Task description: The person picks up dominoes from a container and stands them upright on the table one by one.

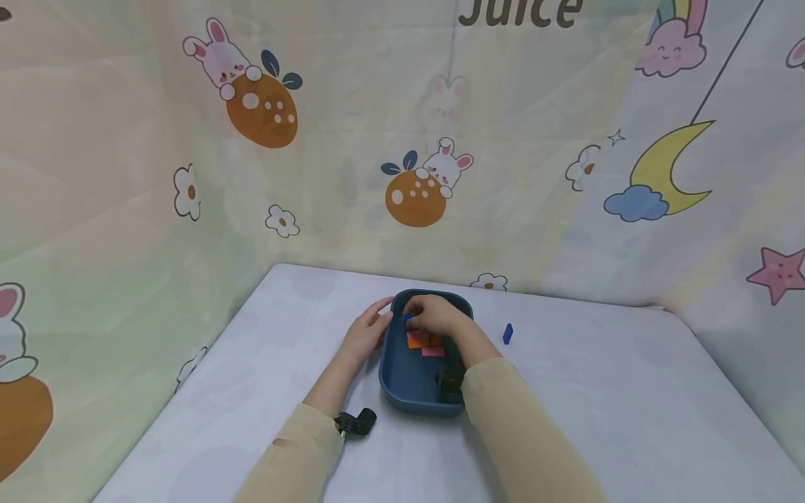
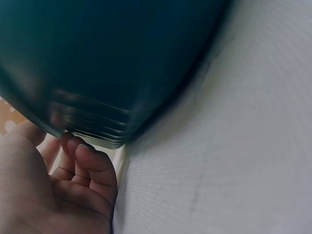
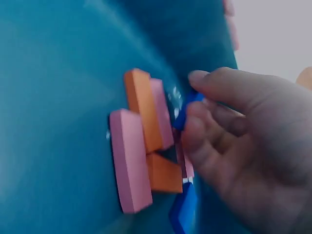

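Note:
A dark blue plastic bin (image 1: 402, 391) stands on the table. My left hand (image 1: 363, 337) holds its far left side, and in the left wrist view the curled fingers (image 2: 95, 163) touch the ridged outer wall. Reaching inside, my right hand (image 1: 437, 316) pinches a blue block (image 3: 189, 109) between thumb and fingers, close to the bin wall. Beside it lie pink blocks (image 3: 130, 161) and orange blocks (image 3: 143, 109). Another blue block (image 3: 184, 209) rests in the bin below them, partly covered by the right hand's side.
A single blue block (image 1: 508, 334) stands on the white table (image 1: 604, 391), right of the bin. A small black wrist camera (image 1: 357, 422) is strapped to the left wrist. Printed cloth (image 1: 339, 175) hangs behind and beside the table.

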Action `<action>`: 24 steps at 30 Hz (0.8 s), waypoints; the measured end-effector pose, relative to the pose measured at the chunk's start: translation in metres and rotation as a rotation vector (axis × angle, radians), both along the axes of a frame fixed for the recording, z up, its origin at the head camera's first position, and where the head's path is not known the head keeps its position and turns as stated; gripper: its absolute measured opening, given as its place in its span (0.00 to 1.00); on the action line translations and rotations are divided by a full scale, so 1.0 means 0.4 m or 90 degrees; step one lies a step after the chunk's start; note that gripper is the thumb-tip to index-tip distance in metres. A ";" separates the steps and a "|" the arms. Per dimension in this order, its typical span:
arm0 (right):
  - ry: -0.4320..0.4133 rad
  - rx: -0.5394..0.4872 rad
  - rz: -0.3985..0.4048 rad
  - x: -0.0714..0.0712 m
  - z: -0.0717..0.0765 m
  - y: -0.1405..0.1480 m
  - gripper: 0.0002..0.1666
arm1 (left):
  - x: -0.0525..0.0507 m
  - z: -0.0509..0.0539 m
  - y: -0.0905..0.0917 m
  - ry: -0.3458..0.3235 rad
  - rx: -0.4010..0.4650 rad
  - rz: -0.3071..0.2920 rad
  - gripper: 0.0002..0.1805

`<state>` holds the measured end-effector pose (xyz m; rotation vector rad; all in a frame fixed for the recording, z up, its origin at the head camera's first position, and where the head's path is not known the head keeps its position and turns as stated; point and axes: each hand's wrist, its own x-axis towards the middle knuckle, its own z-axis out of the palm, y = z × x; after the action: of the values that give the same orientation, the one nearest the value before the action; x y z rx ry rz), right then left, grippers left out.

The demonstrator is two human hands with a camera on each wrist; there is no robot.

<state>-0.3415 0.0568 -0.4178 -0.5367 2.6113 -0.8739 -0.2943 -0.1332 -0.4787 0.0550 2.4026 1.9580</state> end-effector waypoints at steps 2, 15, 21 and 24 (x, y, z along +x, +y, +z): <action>-0.003 -0.022 -0.001 -0.004 0.010 0.004 0.13 | 0.001 0.001 0.000 0.002 0.001 -0.003 0.23; 0.028 -0.142 -0.012 0.011 0.112 0.090 0.17 | 0.004 0.006 0.000 0.000 -0.001 -0.002 0.26; 0.031 -0.194 -0.046 0.031 0.144 0.174 0.16 | 0.003 0.011 0.005 -0.011 -0.002 0.006 0.24; 0.030 -0.205 -0.062 0.040 0.146 0.218 0.16 | 0.002 0.012 0.006 -0.015 -0.006 0.011 0.23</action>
<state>-0.3254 0.1439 -0.3596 -0.5198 2.5696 -1.3425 -0.2933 -0.1309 -0.4739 0.0102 2.4064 1.9427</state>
